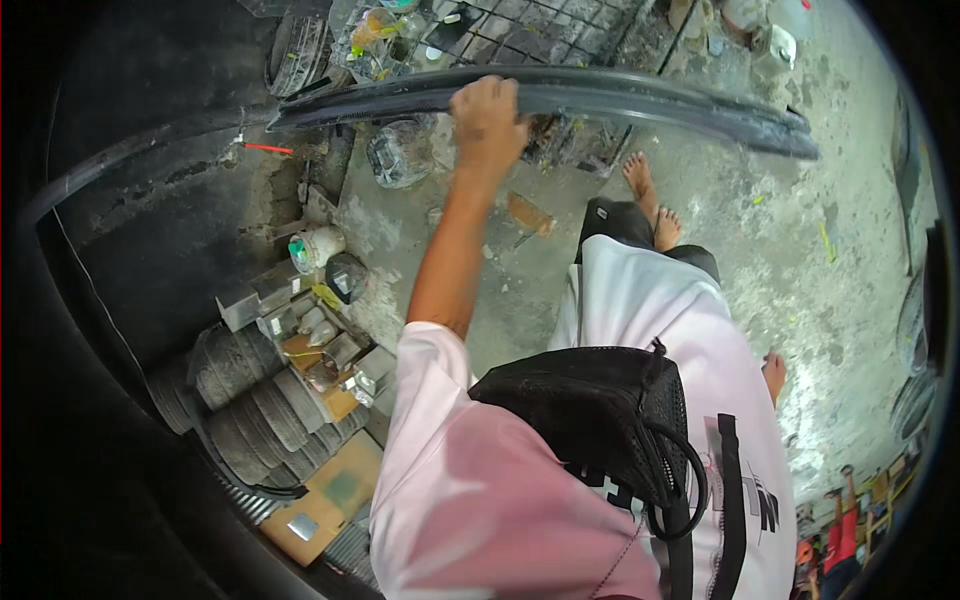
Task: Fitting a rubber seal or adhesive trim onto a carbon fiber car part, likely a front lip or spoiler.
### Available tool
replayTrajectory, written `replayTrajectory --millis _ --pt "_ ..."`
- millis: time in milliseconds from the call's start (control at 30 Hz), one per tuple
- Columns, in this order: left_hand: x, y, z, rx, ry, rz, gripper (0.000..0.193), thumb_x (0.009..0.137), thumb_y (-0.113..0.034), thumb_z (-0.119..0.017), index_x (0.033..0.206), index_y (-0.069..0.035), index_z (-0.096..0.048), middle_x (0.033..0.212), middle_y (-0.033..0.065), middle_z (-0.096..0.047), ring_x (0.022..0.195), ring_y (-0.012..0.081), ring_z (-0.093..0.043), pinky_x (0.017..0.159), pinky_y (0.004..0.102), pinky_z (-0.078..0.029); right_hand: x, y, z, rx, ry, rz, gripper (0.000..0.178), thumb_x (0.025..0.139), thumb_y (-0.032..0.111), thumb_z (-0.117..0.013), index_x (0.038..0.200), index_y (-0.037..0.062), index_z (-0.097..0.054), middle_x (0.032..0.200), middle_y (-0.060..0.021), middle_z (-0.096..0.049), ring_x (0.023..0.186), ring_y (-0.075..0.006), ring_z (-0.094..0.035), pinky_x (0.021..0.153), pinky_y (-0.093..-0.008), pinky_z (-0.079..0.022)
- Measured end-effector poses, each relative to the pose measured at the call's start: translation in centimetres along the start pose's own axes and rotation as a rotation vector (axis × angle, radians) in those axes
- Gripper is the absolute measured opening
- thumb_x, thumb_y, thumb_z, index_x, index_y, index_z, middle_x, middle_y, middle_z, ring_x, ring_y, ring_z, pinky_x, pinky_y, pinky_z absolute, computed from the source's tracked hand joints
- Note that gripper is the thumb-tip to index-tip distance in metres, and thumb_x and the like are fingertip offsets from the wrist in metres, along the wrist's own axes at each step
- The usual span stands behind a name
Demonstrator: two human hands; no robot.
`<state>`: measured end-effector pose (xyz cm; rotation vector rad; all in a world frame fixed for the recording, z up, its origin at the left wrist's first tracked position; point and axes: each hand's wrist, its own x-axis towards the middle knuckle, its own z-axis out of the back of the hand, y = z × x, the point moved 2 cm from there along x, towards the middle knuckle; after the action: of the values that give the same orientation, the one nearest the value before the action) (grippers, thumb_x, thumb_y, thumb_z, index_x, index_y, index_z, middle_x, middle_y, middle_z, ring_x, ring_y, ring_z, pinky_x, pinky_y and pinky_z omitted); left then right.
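Observation:
My left hand (488, 122) is closed over a long, dark, gently curved strip (660, 102) with ridges running along its length. It looks like rubber or plastic; I cannot tell which. The strip spans the upper part of the view above the concrete floor, its right end blurred and sloping down. My left arm reaches up to it from a pale pink sleeve. My right hand is not in view. A black bag (580, 410) with straps hangs at my front.
Stacked tyres (262, 418) stand at lower left beside a cluttered shelf (325, 350). A white bucket (318, 247) and a clear plastic bag (398, 155) lie nearby. A metal grid (545, 35) is at the top. Another person in red (842, 540) is at lower right.

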<state>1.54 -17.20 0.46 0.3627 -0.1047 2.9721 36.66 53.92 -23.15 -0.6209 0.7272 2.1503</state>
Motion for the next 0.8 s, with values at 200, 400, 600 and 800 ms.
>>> replayTrajectory --millis 200,400,600,800 --pt "1.7 -3.3 -0.5 -0.076 0.034 -0.084 0.046 0.074 -0.022 -0.086 0.114 -0.009 -0.068 0.114 0.0094 -0.066 0.111 0.0318 -0.061 0.102 0.0481 -0.042 -2.4 1.3 1.5 0.184 -0.065 0.076 0.039 0.104 0.037 -0.056 0.087 0.0038 -0.067 0.066 -0.0007 -0.053 0.060 -0.0102 -0.047 0.057 -0.0305 -0.038" --pt "0.3 6.4 1.2 0.029 -0.120 -0.069 0.051 0.073 -0.041 -0.089 0.110 -0.010 -0.072 0.109 0.0056 -0.070 0.108 0.0306 -0.063 0.097 0.0480 -0.042 -5.7 -7.3 1.2 0.376 -0.153 -0.140 0.035 0.103 0.035 -0.058 0.090 0.0044 -0.069 0.067 -0.0019 -0.056 0.059 -0.0122 -0.050 0.054 -0.0304 -0.039" --pt "-2.0 16.2 1.8 -0.031 -0.130 -0.090 0.050 0.075 -0.045 -0.084 0.108 -0.010 -0.071 0.105 0.0054 -0.069 0.103 0.0304 -0.063 0.093 0.0466 -0.045 -13.3 -10.4 -3.7 0.177 -0.075 -0.311 0.037 0.104 0.034 -0.051 0.091 0.0036 -0.070 0.067 -0.0053 -0.059 0.054 -0.0151 -0.052 0.049 -0.0322 -0.038" --pt "-2.3 19.0 3.0 -0.082 -0.079 -0.163 0.047 0.073 -0.029 -0.086 0.112 -0.009 -0.069 0.110 0.0066 -0.068 0.107 0.0303 -0.063 0.094 0.0463 -0.047 -23.2 -0.3 -13.2 0.097 -0.025 -0.142 0.030 0.101 0.027 -0.056 0.091 0.0014 -0.069 0.067 -0.0069 -0.060 0.061 -0.0170 -0.057 0.060 -0.0351 -0.045"
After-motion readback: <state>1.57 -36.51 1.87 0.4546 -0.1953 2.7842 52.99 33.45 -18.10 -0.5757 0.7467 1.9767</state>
